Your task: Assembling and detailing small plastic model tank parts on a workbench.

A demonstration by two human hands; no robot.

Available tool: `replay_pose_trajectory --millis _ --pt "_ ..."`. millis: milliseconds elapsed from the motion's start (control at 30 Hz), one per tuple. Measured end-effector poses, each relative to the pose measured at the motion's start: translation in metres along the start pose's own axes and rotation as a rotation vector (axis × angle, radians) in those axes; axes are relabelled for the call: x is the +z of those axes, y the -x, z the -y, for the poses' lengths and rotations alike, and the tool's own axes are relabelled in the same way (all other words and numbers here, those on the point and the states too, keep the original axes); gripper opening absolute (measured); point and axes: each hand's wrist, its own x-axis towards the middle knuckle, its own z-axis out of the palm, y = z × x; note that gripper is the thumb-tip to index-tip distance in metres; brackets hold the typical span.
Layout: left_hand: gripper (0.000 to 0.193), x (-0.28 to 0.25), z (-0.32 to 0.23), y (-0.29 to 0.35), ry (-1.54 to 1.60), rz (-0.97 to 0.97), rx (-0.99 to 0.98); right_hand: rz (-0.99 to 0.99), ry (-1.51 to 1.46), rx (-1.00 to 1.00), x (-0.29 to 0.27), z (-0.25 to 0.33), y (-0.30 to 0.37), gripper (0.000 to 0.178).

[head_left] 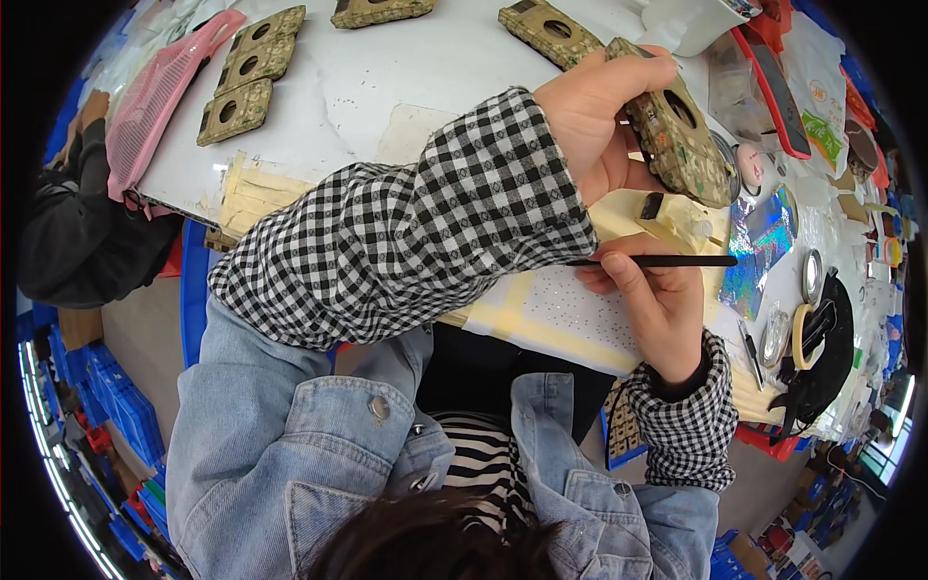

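My left hand [604, 111] reaches across to the right, its fingers wrapped round a camouflage-patterned case [701, 159] with a round hole. The case is raised above the table and tilted. Below it, my right hand [657, 295] pinches a slim dark pen-like stick [691, 261], which lies almost level. The stick's left end passes behind my left checked sleeve, so its tip is hidden. Under my right hand, a white sheet [556, 309] with yellow tape edges carries many tiny shiny dots. Beside the raised case lies another camouflage case [551, 34].
Several camouflage cases [248, 66] lie at the far left, near a pink mesh bag [159, 106]. To the right are a shiny holographic packet [759, 246], a tape roll [800, 336], a pen [751, 355] and a black pouch [822, 362]. A person's dark sleeve [92, 227] shows at the left edge.
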Motion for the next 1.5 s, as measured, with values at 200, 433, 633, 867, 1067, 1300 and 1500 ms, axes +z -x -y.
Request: replay_pose_trajectory --millis 200,433,633,867,1067,1300,1500 --pt "0.029 0.0009 -0.0008 0.001 0.017 -0.014 -0.005 -0.005 0.007 -0.002 -0.0006 0.0011 0.0 0.016" --pt "0.026 0.0007 -0.0013 0.0004 0.017 -0.004 -0.02 0.001 -0.001 0.004 -0.0006 0.0017 -0.0001 0.017" --pt "0.024 0.0011 -0.0018 0.0008 -0.01 -0.012 -0.019 -0.008 -0.001 0.014 0.0001 0.0009 0.0001 0.016" --pt "0.023 0.0016 -0.0023 0.0013 0.0 -0.016 -0.028 0.005 0.005 0.006 -0.0002 0.0007 -0.0002 0.016" --pt "0.023 0.0029 -0.0009 0.0023 0.051 -0.027 -0.009 0.007 0.004 -0.001 0.0001 0.0024 0.0 0.017" --pt "0.025 0.0031 -0.0016 0.0024 0.041 -0.017 -0.011 -0.003 -0.003 -0.001 -0.0001 0.0019 0.0002 0.017" --pt "0.026 0.0009 -0.0026 0.0014 -0.041 -0.012 -0.018 -0.003 0.011 0.005 0.0004 0.0016 -0.0002 0.017"
